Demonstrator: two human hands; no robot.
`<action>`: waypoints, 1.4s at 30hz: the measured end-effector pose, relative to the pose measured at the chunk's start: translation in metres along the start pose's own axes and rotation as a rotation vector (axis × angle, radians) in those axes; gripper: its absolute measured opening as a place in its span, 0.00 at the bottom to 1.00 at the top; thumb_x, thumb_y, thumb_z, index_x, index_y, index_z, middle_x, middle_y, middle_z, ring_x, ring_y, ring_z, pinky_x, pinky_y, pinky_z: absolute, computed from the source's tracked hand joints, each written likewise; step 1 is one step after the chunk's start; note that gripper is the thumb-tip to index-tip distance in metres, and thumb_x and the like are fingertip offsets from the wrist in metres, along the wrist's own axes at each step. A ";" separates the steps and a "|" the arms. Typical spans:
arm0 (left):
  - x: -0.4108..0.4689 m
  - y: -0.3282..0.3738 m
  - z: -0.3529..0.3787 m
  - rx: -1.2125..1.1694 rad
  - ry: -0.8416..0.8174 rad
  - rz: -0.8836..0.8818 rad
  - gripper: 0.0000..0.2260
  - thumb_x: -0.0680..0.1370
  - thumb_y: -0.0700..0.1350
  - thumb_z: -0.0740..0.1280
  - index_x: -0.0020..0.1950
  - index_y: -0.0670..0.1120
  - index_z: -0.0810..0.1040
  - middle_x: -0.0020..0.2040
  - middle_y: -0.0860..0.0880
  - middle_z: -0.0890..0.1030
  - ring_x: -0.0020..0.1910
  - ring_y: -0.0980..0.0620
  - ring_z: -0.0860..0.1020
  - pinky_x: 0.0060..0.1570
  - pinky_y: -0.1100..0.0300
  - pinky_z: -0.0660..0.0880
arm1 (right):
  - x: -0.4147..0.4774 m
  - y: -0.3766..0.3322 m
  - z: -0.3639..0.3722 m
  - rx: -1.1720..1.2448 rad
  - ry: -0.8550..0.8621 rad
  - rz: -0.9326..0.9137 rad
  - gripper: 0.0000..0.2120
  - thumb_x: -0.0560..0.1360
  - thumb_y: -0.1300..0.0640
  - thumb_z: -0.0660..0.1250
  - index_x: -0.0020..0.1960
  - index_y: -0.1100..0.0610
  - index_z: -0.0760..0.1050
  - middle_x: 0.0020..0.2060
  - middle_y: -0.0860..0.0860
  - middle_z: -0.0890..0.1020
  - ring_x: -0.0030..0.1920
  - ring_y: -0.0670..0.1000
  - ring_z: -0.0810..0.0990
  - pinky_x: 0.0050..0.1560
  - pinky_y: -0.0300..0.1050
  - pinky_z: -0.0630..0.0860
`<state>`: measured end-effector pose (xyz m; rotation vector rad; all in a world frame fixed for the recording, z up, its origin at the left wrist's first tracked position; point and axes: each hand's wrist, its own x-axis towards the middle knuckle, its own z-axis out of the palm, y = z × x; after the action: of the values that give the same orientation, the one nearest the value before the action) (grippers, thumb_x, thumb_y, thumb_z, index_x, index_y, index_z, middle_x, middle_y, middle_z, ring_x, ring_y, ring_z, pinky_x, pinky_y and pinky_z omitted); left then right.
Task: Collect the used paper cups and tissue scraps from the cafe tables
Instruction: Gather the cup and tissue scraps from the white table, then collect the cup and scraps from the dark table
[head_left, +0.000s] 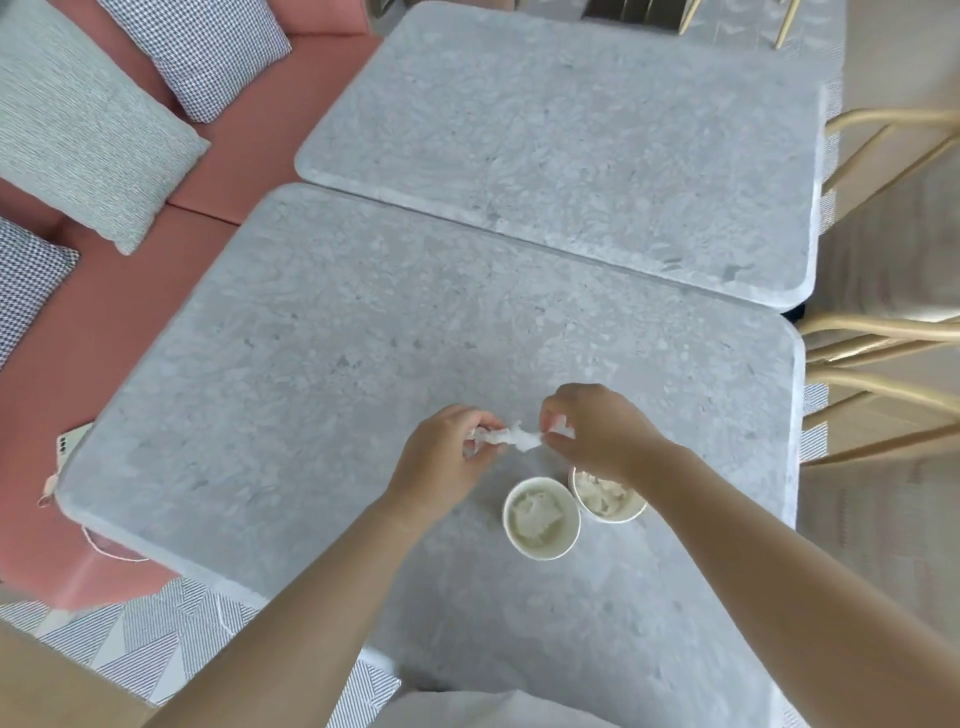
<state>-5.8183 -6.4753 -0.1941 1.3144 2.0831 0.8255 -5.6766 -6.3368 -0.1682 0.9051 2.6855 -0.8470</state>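
Tissue scrap (511, 439) stretched crosswise over desk (311, 364), ends pinched in curled fingers (480, 420) of left hand (447, 457) and right hand (597, 431); paper cups (541, 517) just bodyward, nearer right hand.

Near bench (311, 338): left cup (543, 552) just beside right cup (618, 518) (tissue (537, 512) in both)
Far bench (571, 130): behind
Sofa (104, 364): left

Colours and patterns, cafe seating.
Mottled grey stone table (322, 364); white round paper cups (541, 555); salmon-pink upholstered bench (104, 338); black-and-white houndstooth fabric cushion (208, 52).
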 end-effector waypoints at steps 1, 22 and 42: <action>-0.002 0.009 0.003 -0.011 -0.009 0.018 0.06 0.73 0.46 0.71 0.48 0.52 0.80 0.43 0.57 0.78 0.40 0.60 0.77 0.39 0.71 0.73 | -0.010 0.003 -0.004 0.013 0.019 0.007 0.02 0.73 0.55 0.64 0.44 0.50 0.76 0.44 0.47 0.77 0.43 0.49 0.74 0.41 0.43 0.70; -0.062 0.061 0.045 0.195 -0.043 0.043 0.11 0.71 0.46 0.69 0.52 0.55 0.77 0.46 0.61 0.71 0.49 0.57 0.74 0.41 0.70 0.63 | -0.102 0.039 0.018 0.131 0.194 0.045 0.10 0.72 0.59 0.64 0.52 0.52 0.77 0.46 0.48 0.79 0.47 0.51 0.77 0.45 0.41 0.73; -0.058 0.096 0.061 0.624 -0.074 0.104 0.10 0.74 0.43 0.60 0.53 0.51 0.76 0.49 0.51 0.80 0.48 0.45 0.78 0.40 0.55 0.73 | -0.123 0.061 0.038 -0.006 0.222 0.018 0.16 0.74 0.60 0.59 0.61 0.52 0.73 0.57 0.50 0.77 0.58 0.53 0.71 0.50 0.44 0.72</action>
<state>-5.6964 -6.4835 -0.1571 1.7430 2.3193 0.1446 -5.5419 -6.3804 -0.1851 1.0795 2.8587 -0.7761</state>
